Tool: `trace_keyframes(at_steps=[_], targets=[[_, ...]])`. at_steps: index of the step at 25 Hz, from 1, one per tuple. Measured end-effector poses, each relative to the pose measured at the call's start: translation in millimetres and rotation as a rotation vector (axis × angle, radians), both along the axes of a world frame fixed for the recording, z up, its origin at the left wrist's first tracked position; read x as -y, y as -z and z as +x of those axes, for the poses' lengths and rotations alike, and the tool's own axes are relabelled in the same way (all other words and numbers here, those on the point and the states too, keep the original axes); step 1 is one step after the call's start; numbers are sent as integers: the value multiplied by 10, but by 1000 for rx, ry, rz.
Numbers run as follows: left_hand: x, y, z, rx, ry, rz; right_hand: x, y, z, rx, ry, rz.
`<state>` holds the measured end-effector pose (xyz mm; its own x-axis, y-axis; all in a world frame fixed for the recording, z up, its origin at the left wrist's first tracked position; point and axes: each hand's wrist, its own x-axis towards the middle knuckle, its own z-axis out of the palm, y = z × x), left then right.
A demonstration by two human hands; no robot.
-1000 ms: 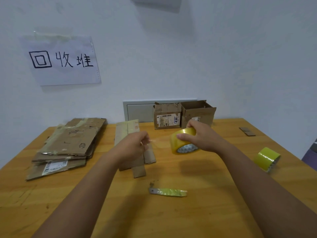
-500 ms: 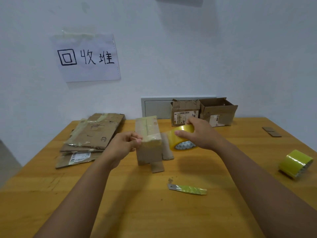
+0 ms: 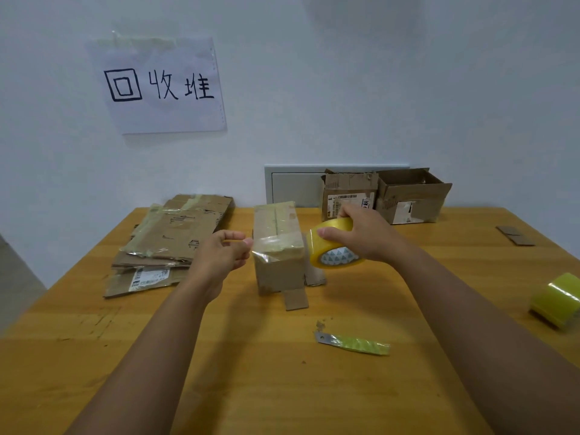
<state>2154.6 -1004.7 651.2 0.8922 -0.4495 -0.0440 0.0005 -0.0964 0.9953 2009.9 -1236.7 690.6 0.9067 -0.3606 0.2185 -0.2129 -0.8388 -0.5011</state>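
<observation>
Right hand (image 3: 364, 237) grips the tape roll (image 3: 329, 246) just right of the small box (image 3: 279, 271), mid-table; left hand (image 3: 219, 255) pinches the tape strip (image 3: 276, 246) stretched across the box's near top edge. Open tabletop (image 3: 219, 372) in front holds one cutter (image 3: 354, 343); two rolls in all, the spare roll (image 3: 555, 299) at the right edge; two open boxes (image 3: 411, 196) behind.

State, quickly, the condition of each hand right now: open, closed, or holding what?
Left hand: pinches the free end of the tape strip.
Right hand: grips the yellow tape roll.
</observation>
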Motion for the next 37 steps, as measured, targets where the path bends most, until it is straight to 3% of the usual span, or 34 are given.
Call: trace_keyframes(at_steps=[9,17,19,21,23,27,31,34,37], targets=[[152,-7,36,145,-92,215,60,83,129,-127,37,-43],[181,49,34,-101,-84,149,90,214,177,-175,44,7],[209,86,-21,73,-151,242,94,261,174,-171,40,49],[249,118,-100,452,-219,443,84,288,171,-162,28,73],[276,154,-176,691,-220,506,69,296,166,-160,21,75],[274,271,-326,770,-236,502,83,362,183,-141,18,92],[290,320,-506,730,-146,483,79,402,206,-122,19,97],[315,307,-440,707,-31,650,32,391,218,-124,17,104],[378,251,-385,928,-19,827,-1,437,229,-132,41,168]])
